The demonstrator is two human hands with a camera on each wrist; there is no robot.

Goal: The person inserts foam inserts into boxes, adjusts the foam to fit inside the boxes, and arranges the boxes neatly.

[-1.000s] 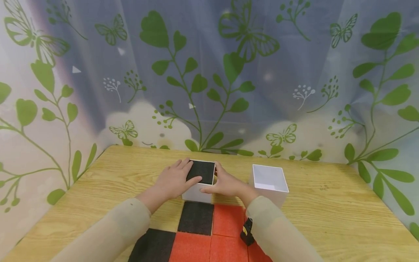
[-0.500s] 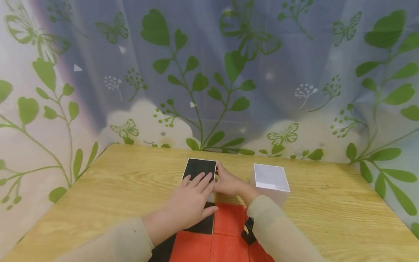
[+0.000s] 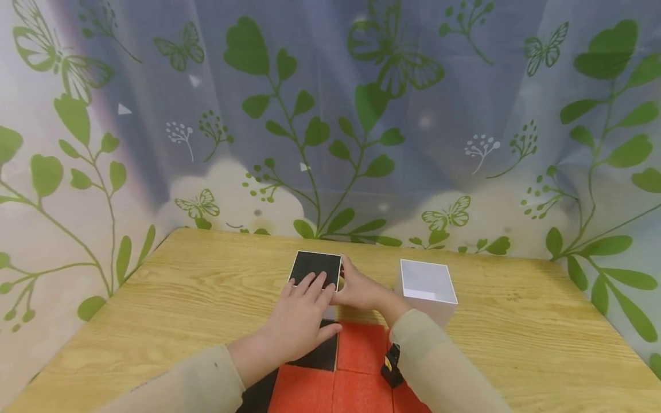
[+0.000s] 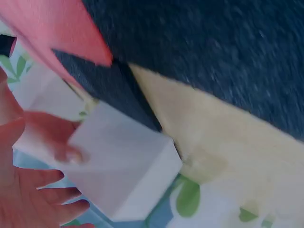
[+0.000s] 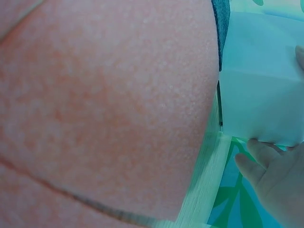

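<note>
- Left hand [image 3: 302,318] lying flat, fingers straight, pressing black foam square [image 3: 316,267] filling white box [image 3: 313,269] mid-table [image 3: 155,310].
- Right hand [image 3: 358,289] gripping box's right side.
- Second white box [image 3: 427,284] standing just right.

A staged recording corner is showing here: a leaf-and-butterfly printed curtain [image 3: 330,115] is hanging close around a bare wooden bench [image 3: 516,338], screening off any room.
</note>
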